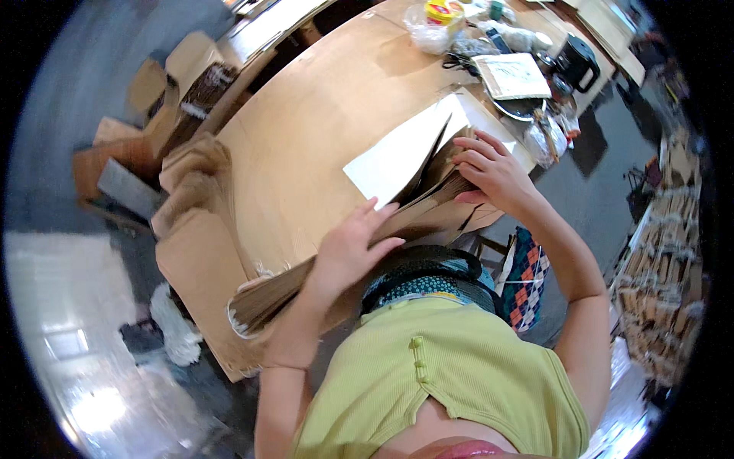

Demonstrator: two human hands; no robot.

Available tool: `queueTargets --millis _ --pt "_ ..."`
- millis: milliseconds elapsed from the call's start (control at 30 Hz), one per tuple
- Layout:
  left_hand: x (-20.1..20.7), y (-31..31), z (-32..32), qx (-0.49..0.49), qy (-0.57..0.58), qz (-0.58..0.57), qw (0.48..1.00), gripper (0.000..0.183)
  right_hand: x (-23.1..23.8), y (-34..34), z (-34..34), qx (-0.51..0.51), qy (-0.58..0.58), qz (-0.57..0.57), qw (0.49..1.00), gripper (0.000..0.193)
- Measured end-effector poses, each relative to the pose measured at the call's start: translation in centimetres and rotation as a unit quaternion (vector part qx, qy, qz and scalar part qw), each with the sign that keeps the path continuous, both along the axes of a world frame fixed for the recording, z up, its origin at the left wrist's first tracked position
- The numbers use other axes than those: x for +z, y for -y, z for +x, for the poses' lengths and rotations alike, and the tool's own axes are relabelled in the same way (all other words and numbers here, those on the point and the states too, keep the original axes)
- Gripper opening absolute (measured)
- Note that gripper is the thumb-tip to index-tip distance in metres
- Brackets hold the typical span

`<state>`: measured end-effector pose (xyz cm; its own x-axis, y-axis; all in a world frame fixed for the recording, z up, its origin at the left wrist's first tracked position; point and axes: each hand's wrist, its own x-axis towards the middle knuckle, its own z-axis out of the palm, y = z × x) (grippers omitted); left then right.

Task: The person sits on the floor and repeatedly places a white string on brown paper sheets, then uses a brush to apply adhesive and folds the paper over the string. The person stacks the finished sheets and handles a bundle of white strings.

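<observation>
A thick stack of brown paper sheets, perhaps flattened bags (271, 298), stands on edge along the near side of the wooden table (306, 138), slanting up to the right. White cord loops show at its lower left end. My left hand (348, 249) lies across its middle, thumb and fingers spread. At the far right end, my right hand (493, 172) grips the stack's edge with bent fingers, where the sheets fan apart. Beyond the stack lie white sheets (382, 163), partly covered by it.
More brown paper (195, 245) is piled along the table's left edge, near open cardboard boxes (191, 69). A black kettle (577, 61), a white pad (512, 75) and plastic bags (432, 30) crowd the far right. Brown bundles (661, 283) lie on the floor at right.
</observation>
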<state>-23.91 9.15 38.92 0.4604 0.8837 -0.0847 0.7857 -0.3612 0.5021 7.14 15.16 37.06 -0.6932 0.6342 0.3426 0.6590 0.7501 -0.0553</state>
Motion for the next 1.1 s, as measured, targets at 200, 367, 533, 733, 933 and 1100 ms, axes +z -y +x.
queueTargets --millis 200,367,533,733,933,1100 --pt "0.3 0.0 -14.0 0.079 0.066 -0.064 0.993 0.05 -2.3 1.0 0.2 -0.048 -0.048 -0.033 0.997 0.051" --pt "-1.0 1.3 -20.9 0.219 -0.125 0.016 0.968 0.04 -2.4 2.0 -0.6 -0.08 -0.086 -0.077 0.99 0.047" --pt "7.8 5.5 -29.3 0.413 -0.167 0.162 0.88 0.041 -2.4 1.5 0.3 -0.08 -0.058 -0.101 0.99 0.056" --pt "15.1 12.6 -33.3 0.474 -0.501 0.276 0.669 0.049 -1.9 1.8 0.1 -0.101 -0.139 -0.134 0.976 0.059" --pt "-2.7 16.7 -42.4 0.432 -0.508 0.154 0.729 0.047 0.0 3.7 -4.2 -0.135 0.023 -0.054 0.989 0.072" --pt "-10.0 14.9 -42.0 0.542 -0.205 -0.056 0.813 0.048 -0.1 4.6 -7.6 -0.107 0.046 -0.035 0.993 0.055"
